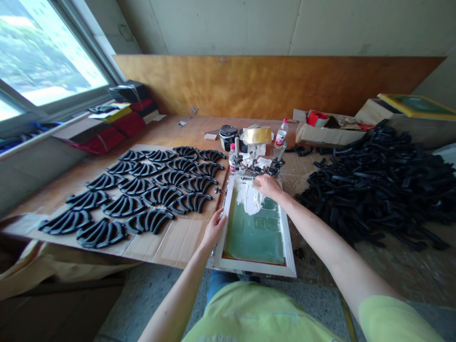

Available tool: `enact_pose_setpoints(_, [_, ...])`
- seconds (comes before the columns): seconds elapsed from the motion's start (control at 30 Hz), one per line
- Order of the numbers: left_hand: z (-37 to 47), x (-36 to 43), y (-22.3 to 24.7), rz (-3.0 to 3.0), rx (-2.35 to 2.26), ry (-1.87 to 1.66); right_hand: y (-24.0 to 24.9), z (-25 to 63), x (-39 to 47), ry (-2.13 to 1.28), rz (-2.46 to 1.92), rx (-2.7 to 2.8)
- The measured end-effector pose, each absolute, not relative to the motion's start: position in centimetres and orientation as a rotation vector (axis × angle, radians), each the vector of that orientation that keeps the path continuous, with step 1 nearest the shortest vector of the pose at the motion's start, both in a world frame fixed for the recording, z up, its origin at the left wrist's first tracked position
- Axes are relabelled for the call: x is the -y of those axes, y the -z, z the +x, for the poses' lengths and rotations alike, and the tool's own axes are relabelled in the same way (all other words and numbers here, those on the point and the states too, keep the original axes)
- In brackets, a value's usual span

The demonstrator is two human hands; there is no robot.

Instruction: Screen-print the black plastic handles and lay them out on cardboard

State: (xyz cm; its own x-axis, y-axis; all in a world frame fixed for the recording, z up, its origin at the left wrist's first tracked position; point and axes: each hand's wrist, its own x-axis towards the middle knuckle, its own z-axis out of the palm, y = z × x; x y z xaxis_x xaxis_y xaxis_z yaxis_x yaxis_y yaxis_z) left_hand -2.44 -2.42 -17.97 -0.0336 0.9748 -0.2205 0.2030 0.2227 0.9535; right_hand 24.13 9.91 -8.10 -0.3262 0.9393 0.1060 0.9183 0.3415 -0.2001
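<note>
A framed green screen (254, 237) lies in front of me, its far end by a metal clamp fixture (258, 166). White paste (250, 199) is spread over the far part of its mesh. My left hand (214, 227) rests against the frame's left edge, fingers fairly close together; whether it grips the frame is hard to tell. At the far end of the screen, above the paste, my right hand (268, 185) is closed round a small pale tool, mostly hidden by the fingers.
Rows of curved black parts (135, 185) cover cardboard on the left. A large heap of black pieces (384, 185) lies on the right. Behind the clamp stand a paint tub (228, 137), a red-capped bottle (281, 134) and an open carton (329, 134).
</note>
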Motion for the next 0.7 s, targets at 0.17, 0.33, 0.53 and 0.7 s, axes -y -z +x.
enact_pose_setpoints(0.17, [-2.1, 2.9, 17.2, 1.141, -1.481, -0.919, 8.8, 24.6, -7.9, 0.015, -1.811, 2.327])
enact_pose_setpoints(0.33, [-2.0, 3.0, 17.3, 1.128, -1.473, -0.920, 10.0, 23.4, -3.6, -0.052, -1.499, 2.527])
enact_pose_setpoints(0.53, [-1.9, 3.1, 17.0, 1.111, -1.446, -0.964, 9.1, 25.3, -2.0, -0.252, -1.111, 2.674])
enact_pose_setpoints(0.7, [-1.9, 3.2, 15.9, 1.092, -1.445, -0.934, 9.8, 25.1, -2.4, -0.141, -1.244, 2.482])
